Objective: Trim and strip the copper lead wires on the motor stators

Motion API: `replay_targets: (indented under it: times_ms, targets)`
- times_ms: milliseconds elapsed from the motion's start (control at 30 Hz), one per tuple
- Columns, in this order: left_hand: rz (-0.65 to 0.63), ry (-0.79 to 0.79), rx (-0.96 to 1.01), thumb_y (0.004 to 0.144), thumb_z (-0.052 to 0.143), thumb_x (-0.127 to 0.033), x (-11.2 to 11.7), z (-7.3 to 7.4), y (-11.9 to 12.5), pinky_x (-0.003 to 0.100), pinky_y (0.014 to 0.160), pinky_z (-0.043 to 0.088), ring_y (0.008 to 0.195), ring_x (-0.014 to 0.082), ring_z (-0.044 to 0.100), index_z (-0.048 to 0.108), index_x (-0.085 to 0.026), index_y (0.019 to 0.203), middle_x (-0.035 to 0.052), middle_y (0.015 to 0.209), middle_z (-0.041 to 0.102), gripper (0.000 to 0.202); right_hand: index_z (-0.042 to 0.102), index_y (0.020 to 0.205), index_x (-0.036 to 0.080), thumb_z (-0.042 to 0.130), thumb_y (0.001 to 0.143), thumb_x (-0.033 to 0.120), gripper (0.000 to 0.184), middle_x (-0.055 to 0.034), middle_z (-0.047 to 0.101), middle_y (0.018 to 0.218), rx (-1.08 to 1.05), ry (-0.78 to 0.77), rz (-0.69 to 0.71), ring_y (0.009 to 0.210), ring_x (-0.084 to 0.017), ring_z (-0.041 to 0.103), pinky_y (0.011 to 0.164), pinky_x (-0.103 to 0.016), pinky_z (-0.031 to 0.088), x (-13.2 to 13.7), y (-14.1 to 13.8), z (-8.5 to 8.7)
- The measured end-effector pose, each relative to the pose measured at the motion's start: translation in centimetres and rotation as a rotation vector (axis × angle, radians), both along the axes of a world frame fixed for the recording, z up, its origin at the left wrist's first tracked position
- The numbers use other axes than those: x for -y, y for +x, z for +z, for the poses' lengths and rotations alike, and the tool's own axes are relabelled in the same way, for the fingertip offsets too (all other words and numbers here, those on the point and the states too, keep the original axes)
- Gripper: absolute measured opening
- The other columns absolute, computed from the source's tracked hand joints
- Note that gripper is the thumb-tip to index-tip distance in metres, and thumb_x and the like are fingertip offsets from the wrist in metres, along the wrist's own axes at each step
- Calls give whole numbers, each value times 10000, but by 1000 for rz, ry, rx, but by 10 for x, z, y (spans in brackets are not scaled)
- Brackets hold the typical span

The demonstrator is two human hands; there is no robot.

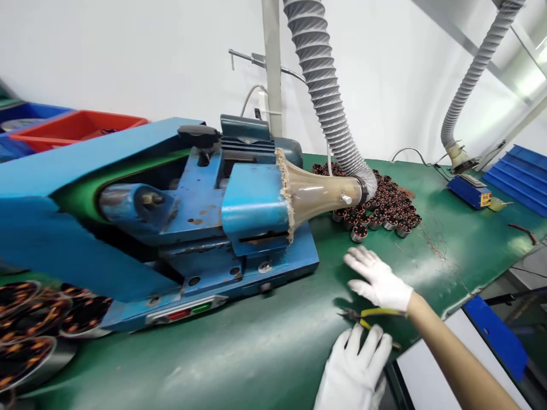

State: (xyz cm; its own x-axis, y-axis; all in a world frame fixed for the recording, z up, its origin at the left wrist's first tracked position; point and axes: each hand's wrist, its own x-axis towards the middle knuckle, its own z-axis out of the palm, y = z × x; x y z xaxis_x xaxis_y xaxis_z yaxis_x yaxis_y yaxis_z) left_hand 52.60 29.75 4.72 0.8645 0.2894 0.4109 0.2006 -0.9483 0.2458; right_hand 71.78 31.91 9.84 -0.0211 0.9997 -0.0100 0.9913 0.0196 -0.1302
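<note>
Closest to my camera, my white-gloved left hand (356, 364) spreads its fingers beside slim metal pliers with yellow handles (382, 312), parted, against the green tabletop (239, 353); contact I can't tell. Just beyond, my white-gloved right hand (380, 279) is spread wide. Farther back sit heaped round copper-wound motor cores (376, 216).
</note>
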Motion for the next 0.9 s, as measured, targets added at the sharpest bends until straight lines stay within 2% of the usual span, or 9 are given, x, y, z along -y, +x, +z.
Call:
replay_targets:
  times_ms: [100, 200, 300, 433, 533, 633, 767, 900]
  targets:
    - [80, -17, 53, 802, 558, -458, 4, -4, 6, 344, 768, 454, 932, 227, 612, 556, -273, 1171, -33, 1115, 677, 413, 386, 1370, 290, 382, 903, 526, 523, -15, 346, 1463, -24, -47, 146, 1348, -213, 267, 1099, -368, 233, -19, -31, -3]
    - [93, -12, 89, 791, 576, -449, 3, -5, 9, 338, 753, 451, 925, 223, 611, 583, -266, 1136, -24, 1104, 681, 391, 382, 1370, 295, 422, 860, 588, 589, -9, 349, 1462, -13, -70, 169, 1344, -221, 271, 1112, -373, 187, -23, -32, -14]
    - [88, -1, 72, 770, 600, -451, 0, -1, 10, 346, 742, 456, 912, 231, 607, 583, -246, 1140, 4, 1112, 674, 423, 323, 1407, 215, 409, 863, 591, 666, -74, 298, 1482, 30, -59, 1, 1361, -256, 223, 1114, -404, 171, -11, 1, -27]
    - [97, -34, 50, 743, 632, -448, 1, -1, 13, 361, 767, 467, 943, 239, 589, 575, -236, 1145, 12, 1162, 647, 458, 336, 1386, 123, 406, 902, 513, 626, -180, 323, 1448, 108, -14, -379, 1336, -319, 262, 1066, -501, 241, 20, 79, -35]
    - [124, -55, 72, 722, 654, -438, 3, -9, 15, 380, 794, 465, 960, 247, 580, 580, -239, 1132, 11, 1161, 646, 461, 421, 1313, 174, 503, 899, 405, 481, -126, 401, 1390, 151, 34, -615, 1247, -307, 397, 1003, -548, 317, 41, 135, -34]
    - [114, -21, 109, 693, 677, -440, 4, -16, 15, 378, 779, 472, 951, 245, 578, 565, -234, 1148, 17, 1141, 649, 511, 485, 1243, 185, 549, 886, 339, 394, -96, 461, 1322, 177, 95, -788, 1160, -279, 478, 951, -526, 386, 52, 172, -31]
    - [75, 35, 84, 753, 622, -470, 0, -15, 13, 356, 767, 472, 958, 228, 574, 541, -232, 1182, 30, 1147, 638, 497, 488, 1238, 185, 553, 886, 315, 381, -96, 468, 1312, 213, 252, -930, 1142, -274, 492, 935, -515, 406, 47, 192, -26]
    - [66, -4, 29, 788, 572, -478, -4, -5, 12, 364, 818, 465, 994, 235, 564, 512, -216, 1209, 35, 1164, 625, 500, 408, 1319, 192, 461, 935, 286, 399, -110, 411, 1381, 230, 451, -904, 1223, -267, 429, 996, -498, 362, 45, 177, -13]
